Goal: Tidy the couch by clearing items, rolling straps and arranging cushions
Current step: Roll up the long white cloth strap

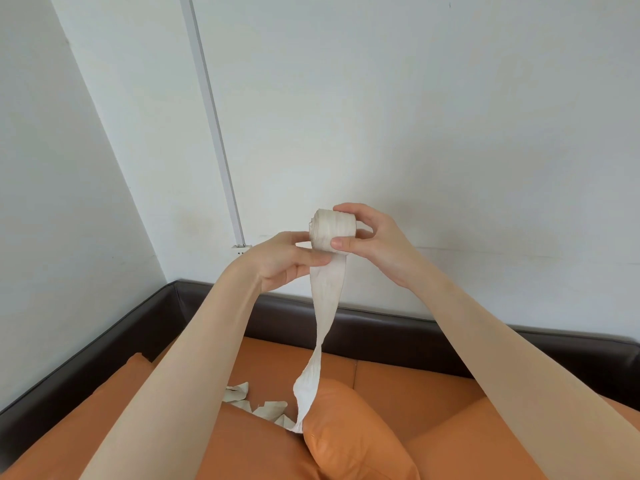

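A cream cloth strap is partly wound into a roll (333,230), held up in front of the white wall. My right hand (374,242) grips the roll, fingers over its top and thumb under its front. My left hand (282,259) pinches the strap just below the roll. The loose strap tail (320,341) hangs down, twists, and ends in a crumpled heap (258,403) on the orange couch seat (398,386). An orange cushion (349,438) lies below the tail.
The couch has a dark brown back and armrest (381,327) running along the wall and round the left corner. Another orange cushion (114,386) leans at the left. A white cable duct (214,133) runs down the wall to a socket (240,250).
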